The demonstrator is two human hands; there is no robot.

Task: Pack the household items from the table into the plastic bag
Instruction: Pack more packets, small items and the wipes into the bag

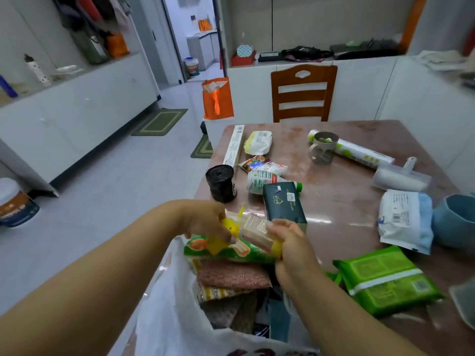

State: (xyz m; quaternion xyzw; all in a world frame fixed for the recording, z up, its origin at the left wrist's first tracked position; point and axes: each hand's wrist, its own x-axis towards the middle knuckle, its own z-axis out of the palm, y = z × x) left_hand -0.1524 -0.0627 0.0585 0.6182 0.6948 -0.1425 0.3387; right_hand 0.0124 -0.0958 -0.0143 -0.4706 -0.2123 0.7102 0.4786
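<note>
**Both of your hands hold a clear pack over the open bag**

The surface point(347, 206) in front of you is brown and glossy, and it carries many household items. At its near left edge stands the white plastic bag point(164, 317), open at the top. Inside it you can see a green printed pack point(231, 250) on top and, under it, reddish and striped scouring cloths point(231, 277).

On the right side near you lies a green wipes pack point(383, 278). Beyond it lies a white and blue pack point(403, 219), with a blue bowl point(455, 219) just beside it at the right edge. Near the middle lies a dark green tissue pack point(282, 204), partly over a white bottle with a green cap point(259, 181). A black roll of bags point(221, 183) stands upright near the left edge. Farther away lie a long white box point(235, 147) and a roll of film with green print point(359, 151).

Your left hand point(208, 222) and your right hand point(290, 242) together grasp a clear pack with yellow parts point(253, 228), one hand at each end, directly above the mouth of the bag.
</note>
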